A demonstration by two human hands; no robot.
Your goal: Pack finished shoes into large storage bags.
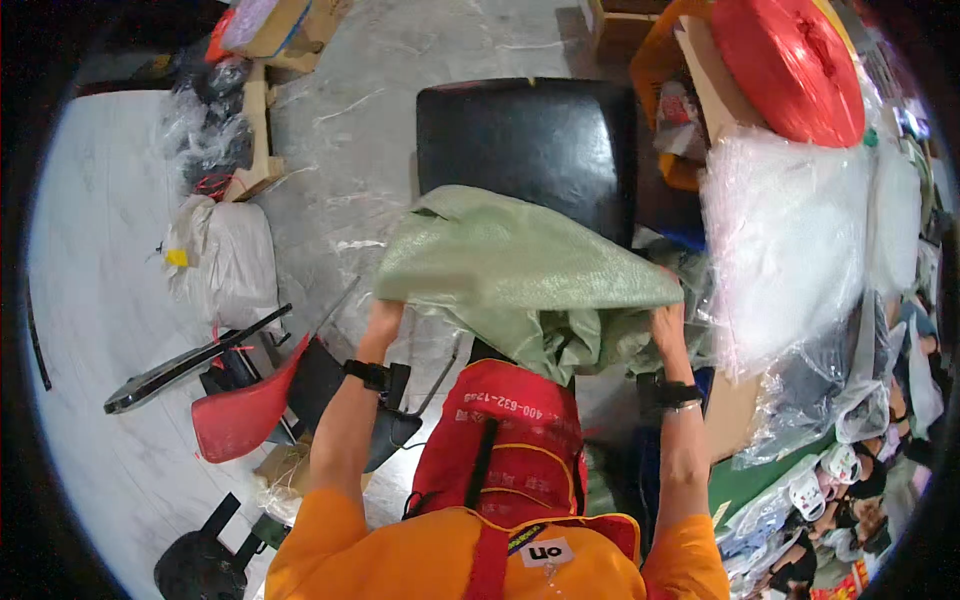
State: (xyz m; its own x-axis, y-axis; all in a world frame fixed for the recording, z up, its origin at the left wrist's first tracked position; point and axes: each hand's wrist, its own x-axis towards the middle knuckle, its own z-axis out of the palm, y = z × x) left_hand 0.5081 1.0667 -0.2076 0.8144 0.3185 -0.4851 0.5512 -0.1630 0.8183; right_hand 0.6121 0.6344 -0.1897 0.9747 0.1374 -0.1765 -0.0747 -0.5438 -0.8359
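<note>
A pale green woven sack (510, 250) is spread between my two hands at waist height, sagging in folds toward my body. My left hand (388, 312) grips its left end, with the fingers mostly hidden behind the cloth. At the right end my right hand (667, 308) is closed on the sack's edge, its fingers also partly covered. The sack's far edge overlaps the near part of a black padded seat (525, 135). Each wrist wears a black band, and a red apron (500, 430) hangs on my front below the sack.
On the right, clear plastic wrap (785, 240) and a big red roll (790, 70) stand beside an orange crate (655, 90). A red chair (245, 415) and a stuffed white bag (225, 255) are to the left. Cardboard boxes (275, 30) stand at the far left.
</note>
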